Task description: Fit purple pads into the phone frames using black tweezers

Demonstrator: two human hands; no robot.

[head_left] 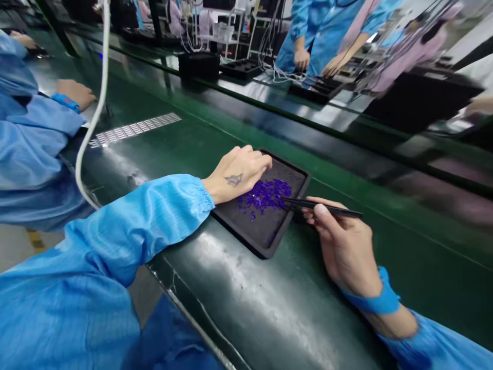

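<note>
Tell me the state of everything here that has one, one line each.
shallow black rectangular tray: flat on the green belt, holding loose pieces.
small purple pieces: heaped loosely mid-tray.
thin black tweezers: pinched in the right hand, tips at the heap.
left hand: fingers curled, resting on the tray.
right hand: closed on the tweezers.

Tray (265,237): looked matt black and finely grained. Purple pieces (265,194) in it were glossy and glinted. Tweezers (331,208) over its right edge: smooth, matt black. Surface (404,241) beneath it shone smooth green. Sleeve (154,216) left of it was faintly lustrous blue cloth.
</note>
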